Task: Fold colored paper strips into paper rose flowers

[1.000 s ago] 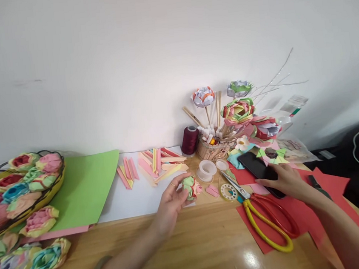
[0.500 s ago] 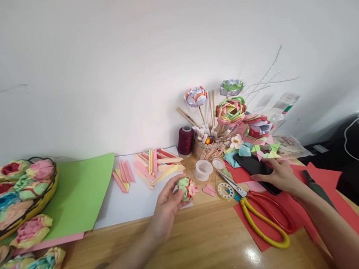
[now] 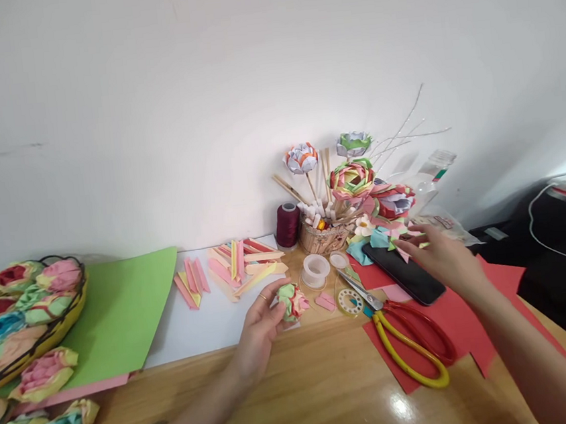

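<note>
Between the thumb and fingers of my left hand (image 3: pixel 262 319) is a small green and pink paper flower (image 3: pixel 291 301), held just above the table. My right hand (image 3: pixel 436 253) reaches over the far end of the black phone (image 3: pixel 405 272), its fingertips at a pile of small folded paper pieces (image 3: pixel 379 237). Whether its fingers grip one of these pieces is hard to make out. Scissors (image 3: pixel 411 347) with one red and one yellow handle lie on red paper (image 3: pixel 456 315), near the phone. A tape roll (image 3: pixel 315 271) stands right of the flower.
Folded paper strips (image 3: pixel 238 264) lie on white paper. Green paper (image 3: pixel 126 309) and a yellow basket of paper flowers (image 3: pixel 77 304) are at the left. A maroon thread spool (image 3: pixel 288 226) stands beside a holder (image 3: pixel 324 240) with sticks and flowers. A cable (image 3: pixel 535 226) hangs at the right.
My right hand has lifted off the phone and moved back to the small folded pieces. The dark green tool beside it is no longer seen. My left hand still holds the flower.
</note>
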`<state>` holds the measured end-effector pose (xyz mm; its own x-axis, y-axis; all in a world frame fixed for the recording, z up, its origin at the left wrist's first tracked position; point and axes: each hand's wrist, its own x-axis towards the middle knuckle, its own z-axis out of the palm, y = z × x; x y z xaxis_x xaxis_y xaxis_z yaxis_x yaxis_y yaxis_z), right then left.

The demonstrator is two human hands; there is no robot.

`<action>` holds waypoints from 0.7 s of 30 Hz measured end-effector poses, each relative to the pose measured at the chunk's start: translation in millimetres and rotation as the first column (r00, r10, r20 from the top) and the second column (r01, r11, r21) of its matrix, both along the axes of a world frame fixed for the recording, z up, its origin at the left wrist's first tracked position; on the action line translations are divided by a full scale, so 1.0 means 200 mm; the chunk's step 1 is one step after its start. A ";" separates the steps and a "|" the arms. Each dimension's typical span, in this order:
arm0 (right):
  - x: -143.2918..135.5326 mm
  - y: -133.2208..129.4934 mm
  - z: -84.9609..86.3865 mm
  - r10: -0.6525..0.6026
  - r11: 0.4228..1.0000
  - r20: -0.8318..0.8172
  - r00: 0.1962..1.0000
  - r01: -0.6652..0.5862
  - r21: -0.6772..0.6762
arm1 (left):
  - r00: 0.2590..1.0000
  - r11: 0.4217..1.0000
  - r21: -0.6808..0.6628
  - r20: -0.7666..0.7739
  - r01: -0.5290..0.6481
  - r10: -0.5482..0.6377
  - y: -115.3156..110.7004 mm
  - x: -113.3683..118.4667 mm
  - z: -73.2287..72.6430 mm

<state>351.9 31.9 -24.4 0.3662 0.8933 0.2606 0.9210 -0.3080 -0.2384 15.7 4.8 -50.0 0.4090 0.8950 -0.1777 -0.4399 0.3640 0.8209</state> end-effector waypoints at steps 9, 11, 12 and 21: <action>-0.09 0.16 0.08 0.061 0.997 0.010 0.998 -0.061 -0.045 | 0.996 0.997 -0.070 0.085 -0.014 0.020 0.01 0.00 0.01; -0.06 0.15 0.12 0.080 0.997 0.008 0.997 -0.080 0.000 | 0.993 0.996 -0.090 0.118 -0.007 0.017 0.02 0.00 0.02; -0.06 0.15 0.14 0.090 0.996 0.009 0.996 -0.090 0.017 | 0.992 0.995 -0.099 0.129 -0.001 0.014 0.02 0.00 0.02; -0.47 -0.12 0.21 0.146 0.940 -0.100 0.984 -0.106 0.325 | 0.994 0.998 -0.055 0.110 -0.007 0.012 0.04 0.00 0.02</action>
<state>258.8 8.8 16.9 0.3026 0.8121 0.4989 0.9055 -0.0815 -0.4164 16.2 12.1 -45.6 0.4203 0.8892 -0.1806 -0.5300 0.4021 0.7466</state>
